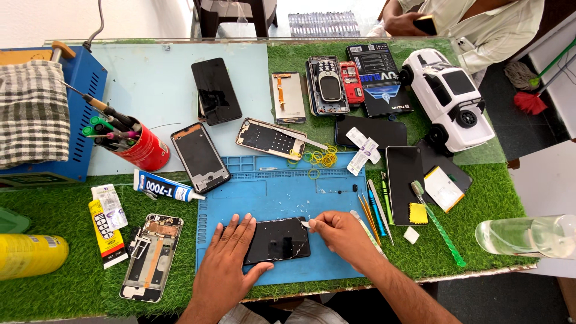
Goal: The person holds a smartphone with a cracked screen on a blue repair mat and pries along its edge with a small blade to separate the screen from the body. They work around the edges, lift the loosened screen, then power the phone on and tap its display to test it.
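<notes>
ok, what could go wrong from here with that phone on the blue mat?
1. The phone's glass looks cracked; the thin tool at its corner in the right hand might slip or spread the cracks.
2. The left hand presses on the cracked glass, so shards could cut it.
3. The clear bottle lies at the table edge and might roll off.

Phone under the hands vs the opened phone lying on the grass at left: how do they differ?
The phone under the hands lies on the blue mat, dark cracked glass showing, pinned by the left hand; the right hand holds a small tool at its edge. The opened phone lies untouched on grass, internals exposed. Both lie flat.
</notes>
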Demonstrator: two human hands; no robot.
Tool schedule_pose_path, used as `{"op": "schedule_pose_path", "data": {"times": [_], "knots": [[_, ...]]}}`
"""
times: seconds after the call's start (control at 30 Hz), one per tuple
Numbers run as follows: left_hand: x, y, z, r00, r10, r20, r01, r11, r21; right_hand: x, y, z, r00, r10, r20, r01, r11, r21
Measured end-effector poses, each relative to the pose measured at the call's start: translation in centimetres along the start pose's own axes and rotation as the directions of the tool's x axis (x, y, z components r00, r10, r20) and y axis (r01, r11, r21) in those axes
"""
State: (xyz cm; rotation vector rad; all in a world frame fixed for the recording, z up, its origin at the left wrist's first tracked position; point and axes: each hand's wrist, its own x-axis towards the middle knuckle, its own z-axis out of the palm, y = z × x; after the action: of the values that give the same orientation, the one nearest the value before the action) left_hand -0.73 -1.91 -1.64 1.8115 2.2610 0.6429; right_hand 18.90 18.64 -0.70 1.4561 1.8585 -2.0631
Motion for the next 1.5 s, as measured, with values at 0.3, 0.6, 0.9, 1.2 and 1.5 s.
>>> {"op": "schedule_pose_path", "data": {"times": [0.3,0.6,0.9,1.2,1.5], "knots": [[0.1,0.0,0.2,0.998,-0.043,0.053,0.042,0.999,0.009,-1.3,-1.0,-0.7,0.988,-0.131,-0.083,0.098,0.943,-0.319],[0.0,0.0,0.1,0.999,-0.027,0.033,0.026,1.000,0.007,-1.0,-1.1,0.1,0.977,-0.175,-0.124,0.125,0.934,-0.335],[0.0,-0.1,0.2,1.000,-0.008,0.019,0.008,1.000,0.009,-1.0,-1.6,-0.1,0.981,-0.167,-0.101,0.117,0.916,-0.385],[-0.1,-0.2,0.4,0.999,-0.018,0.050,0.016,0.999,0.029,-0.6,-1.9,0.3,0.992,-0.112,-0.050,0.078,0.890,-0.450],[-0.1,-0.2,0.2,1.000,-0.006,0.029,0.005,0.999,0.040,1.2,-0.5,0.8,0.987,-0.163,0.005,0.162,0.978,-0.135]]}}
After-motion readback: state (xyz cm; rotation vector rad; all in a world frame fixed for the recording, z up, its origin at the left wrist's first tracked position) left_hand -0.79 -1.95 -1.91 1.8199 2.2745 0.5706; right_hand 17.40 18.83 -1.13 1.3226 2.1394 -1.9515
